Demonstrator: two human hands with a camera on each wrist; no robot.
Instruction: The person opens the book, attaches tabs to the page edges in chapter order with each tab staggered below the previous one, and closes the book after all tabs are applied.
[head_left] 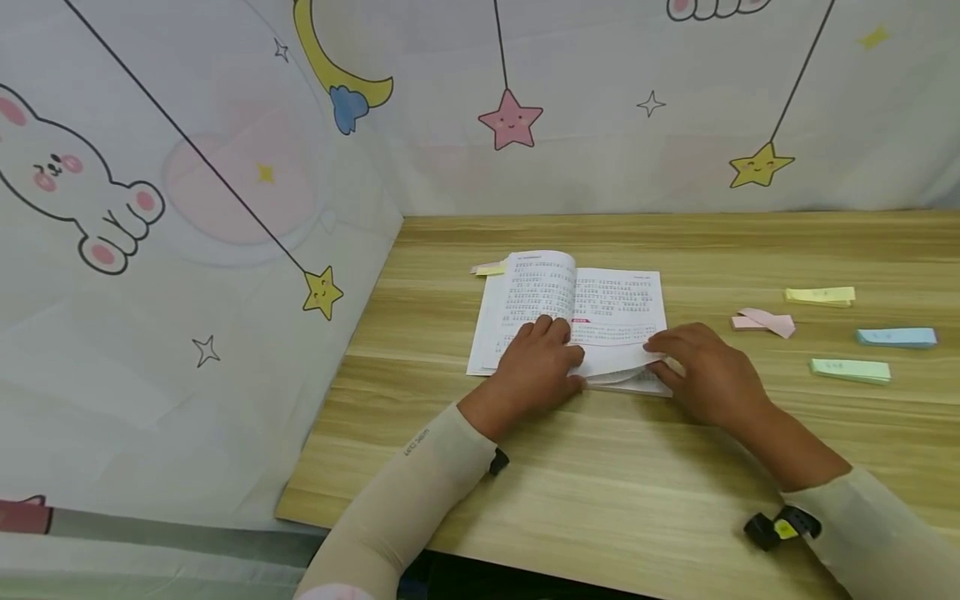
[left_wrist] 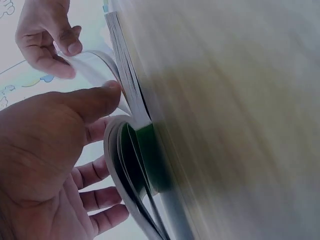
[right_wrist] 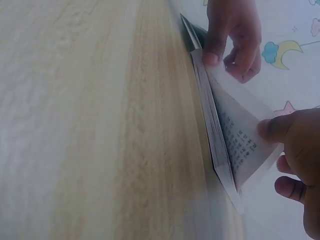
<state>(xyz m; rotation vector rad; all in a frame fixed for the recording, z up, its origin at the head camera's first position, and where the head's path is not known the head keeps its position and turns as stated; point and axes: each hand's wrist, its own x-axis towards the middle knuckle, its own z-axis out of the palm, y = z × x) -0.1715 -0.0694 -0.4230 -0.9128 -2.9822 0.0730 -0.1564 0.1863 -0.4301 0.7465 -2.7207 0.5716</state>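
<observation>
An open book with printed pages lies on the wooden table. My left hand rests on its left page near the spine, fingers extended and thumb by the lower edge. In the left wrist view, the left thumb lies at the page edges, beside the curved stack of left-hand pages. With thumb and fingers, my right hand pinches the lower right corner of a page. That corner is lifted and bent up, and print shows on its underside. A yellow tab sticks out at the book's upper left.
Right of the book lie several paper strips: yellow, pink, blue and green. A white cloth with cartoon prints hangs behind and left of the table. The table's front edge runs below the forearms.
</observation>
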